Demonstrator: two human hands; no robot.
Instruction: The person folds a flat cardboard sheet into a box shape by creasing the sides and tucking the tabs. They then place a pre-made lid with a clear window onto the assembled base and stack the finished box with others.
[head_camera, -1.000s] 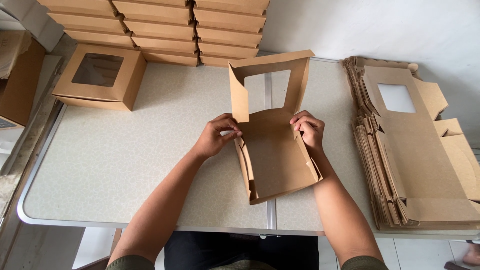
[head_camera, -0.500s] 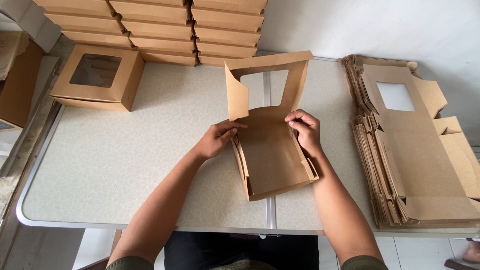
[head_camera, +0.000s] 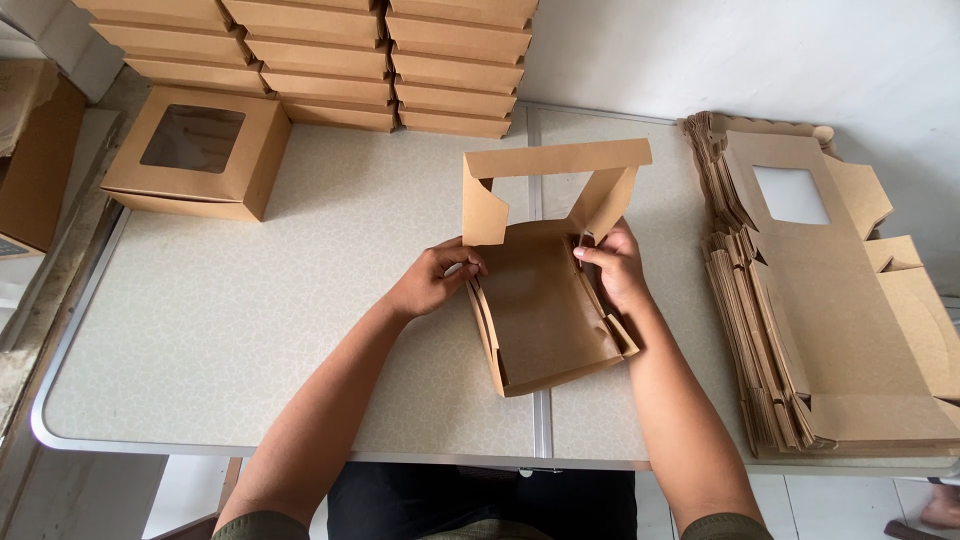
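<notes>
We have both hands on a half-folded kraft box (head_camera: 545, 310) that lies at the centre of the frame on the desk (head_camera: 250, 330), directly in front of us. Our left hand (head_camera: 432, 280) is curled, its fingertips pinching the box's left side wall near the back corner. Our right hand (head_camera: 615, 265) is likewise curled, thumb and fingers closed on the right side wall where it meets the raised lid panel.

The box's long axis runs away from us, tilted slightly so its near end swings toward the lower right of the frame. The windowed lid panel (head_camera: 555, 170) stands up at the far end, beyond both hands, with its cut-out facing us. The two hands sit at about the same depth on opposite walls, so neither is clearly nearer; the open tray lies between and just below them.

At the right of the frame a thick stack of flat box blanks (head_camera: 830, 300) rests on the desk, well apart from the right hand. In the upper left stands one finished window box (head_camera: 200, 150), and along the top edge are stacks of closed boxes (head_camera: 390, 60).

The desk has a pale speckled top with a metal rim and a centre seam. A white wall (head_camera: 750, 50) fills the upper right.
</notes>
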